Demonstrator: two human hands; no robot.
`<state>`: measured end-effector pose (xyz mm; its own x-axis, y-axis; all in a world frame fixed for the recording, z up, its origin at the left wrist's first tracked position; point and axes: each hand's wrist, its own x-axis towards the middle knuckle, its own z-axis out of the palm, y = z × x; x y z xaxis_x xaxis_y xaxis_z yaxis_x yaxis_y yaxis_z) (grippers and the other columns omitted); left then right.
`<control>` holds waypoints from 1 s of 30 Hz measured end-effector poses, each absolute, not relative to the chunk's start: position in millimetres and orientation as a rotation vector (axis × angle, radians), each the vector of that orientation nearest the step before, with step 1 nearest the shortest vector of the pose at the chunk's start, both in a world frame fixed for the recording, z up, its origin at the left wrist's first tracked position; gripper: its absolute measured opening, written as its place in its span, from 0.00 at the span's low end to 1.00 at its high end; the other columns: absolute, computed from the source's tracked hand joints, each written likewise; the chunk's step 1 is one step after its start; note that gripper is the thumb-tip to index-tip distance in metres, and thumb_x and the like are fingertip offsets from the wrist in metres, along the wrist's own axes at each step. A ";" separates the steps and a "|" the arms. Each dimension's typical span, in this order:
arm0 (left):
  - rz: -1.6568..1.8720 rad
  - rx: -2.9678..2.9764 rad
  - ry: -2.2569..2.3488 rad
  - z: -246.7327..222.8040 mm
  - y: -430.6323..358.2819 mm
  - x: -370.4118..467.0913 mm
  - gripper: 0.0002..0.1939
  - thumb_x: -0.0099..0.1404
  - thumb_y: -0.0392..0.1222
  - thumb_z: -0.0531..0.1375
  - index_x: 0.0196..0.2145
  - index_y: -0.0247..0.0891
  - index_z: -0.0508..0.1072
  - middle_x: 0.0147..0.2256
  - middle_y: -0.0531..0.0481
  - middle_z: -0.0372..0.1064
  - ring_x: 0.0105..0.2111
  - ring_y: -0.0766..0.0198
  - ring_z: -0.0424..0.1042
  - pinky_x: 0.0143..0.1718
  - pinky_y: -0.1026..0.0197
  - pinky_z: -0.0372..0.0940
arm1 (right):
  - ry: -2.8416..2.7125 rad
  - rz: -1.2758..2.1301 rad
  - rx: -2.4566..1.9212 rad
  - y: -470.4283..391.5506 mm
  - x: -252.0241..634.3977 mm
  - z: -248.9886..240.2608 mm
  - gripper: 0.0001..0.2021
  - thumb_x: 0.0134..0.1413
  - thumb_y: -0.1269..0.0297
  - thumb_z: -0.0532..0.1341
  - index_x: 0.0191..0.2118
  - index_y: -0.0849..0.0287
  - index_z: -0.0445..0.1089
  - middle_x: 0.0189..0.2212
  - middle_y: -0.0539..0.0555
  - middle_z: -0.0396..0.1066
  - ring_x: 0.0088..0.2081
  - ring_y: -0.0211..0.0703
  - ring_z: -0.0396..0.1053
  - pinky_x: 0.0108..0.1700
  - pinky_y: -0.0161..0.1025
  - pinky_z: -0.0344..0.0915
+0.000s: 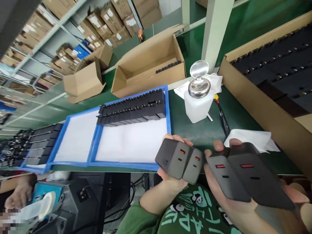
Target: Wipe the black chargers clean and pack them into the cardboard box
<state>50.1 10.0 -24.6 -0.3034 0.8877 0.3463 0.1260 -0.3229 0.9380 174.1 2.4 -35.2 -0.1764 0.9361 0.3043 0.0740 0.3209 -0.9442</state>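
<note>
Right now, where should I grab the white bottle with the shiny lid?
Probably the bottle's boxy body, fingers on opposite flat sides, coming from your side, where the green table is bare. Avoid the shiny lid: it stands open on top. Your left hand holds dark blocks, so put those down first.

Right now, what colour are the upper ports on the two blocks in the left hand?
Upper ports: red on both blocks, clearest in the head view.

Metal shelving (52, 31) stacked with cardboard boxes (110, 19) behind dark green tabletop (192, 132); pale upright post (216, 31) rises at table's far side.
</note>
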 end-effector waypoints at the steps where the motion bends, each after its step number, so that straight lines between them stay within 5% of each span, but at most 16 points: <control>1: 1.679 1.359 1.325 -26.4 9.6 51.6 0.42 0.55 0.84 0.29 0.50 0.51 0.53 0.37 0.50 0.53 0.33 0.61 0.64 0.30 0.59 0.70 | -1.410 1.093 -0.956 0.5 167.9 -30.9 0.48 0.48 0.23 0.49 0.71 0.38 0.37 0.46 0.60 0.64 0.39 0.60 0.67 0.39 0.58 0.71; 6: 1.557 1.287 1.314 -29.1 3.7 50.3 0.48 0.51 0.85 0.24 0.56 0.55 0.50 0.42 0.46 0.55 0.37 0.58 0.65 0.27 0.59 0.68 | -1.202 1.238 -0.901 -2.9 157.8 -22.1 0.44 0.47 0.24 0.51 0.66 0.39 0.49 0.40 0.58 0.65 0.36 0.59 0.67 0.41 0.58 0.70; 12: 1.685 0.955 1.086 -18.8 0.4 58.5 0.43 0.53 0.86 0.41 0.51 0.53 0.59 0.41 0.48 0.55 0.37 0.59 0.64 0.35 0.58 0.69 | -0.430 1.625 -0.693 -4.9 154.2 -10.8 0.29 0.50 0.26 0.53 0.44 0.41 0.72 0.36 0.54 0.67 0.36 0.51 0.68 0.41 0.54 0.72; 17: 1.829 0.615 0.739 -6.9 0.4 61.4 0.39 0.49 0.82 0.58 0.43 0.47 0.69 0.37 0.51 0.54 0.37 0.62 0.63 0.37 0.63 0.71 | -0.058 1.756 -0.589 -7.6 148.0 -0.6 0.34 0.33 0.25 0.66 0.42 0.44 0.73 0.38 0.53 0.68 0.38 0.48 0.67 0.40 0.49 0.75; 27: 1.783 0.696 0.872 -10.7 -2.4 43.2 0.40 0.46 0.83 0.59 0.41 0.47 0.69 0.36 0.51 0.60 0.36 0.60 0.68 0.38 0.59 0.73 | -0.196 1.813 -0.617 -4.6 150.9 -18.4 0.35 0.39 0.22 0.59 0.46 0.41 0.67 0.40 0.52 0.68 0.36 0.45 0.68 0.36 0.42 0.72; 30: 1.540 0.870 1.099 -2.5 -6.5 22.7 0.41 0.39 0.76 0.70 0.42 0.46 0.69 0.39 0.51 0.65 0.35 0.60 0.70 0.32 0.62 0.71 | -0.528 1.737 -0.703 0.7 184.3 -22.9 0.36 0.41 0.24 0.61 0.49 0.45 0.68 0.40 0.53 0.69 0.37 0.45 0.69 0.38 0.41 0.71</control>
<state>22.7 -6.5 -2.5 -0.2300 0.9732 0.0002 -0.3165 -0.0750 0.9456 184.3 0.7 -22.9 -0.1885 0.9638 -0.1883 -0.6958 -0.2664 -0.6670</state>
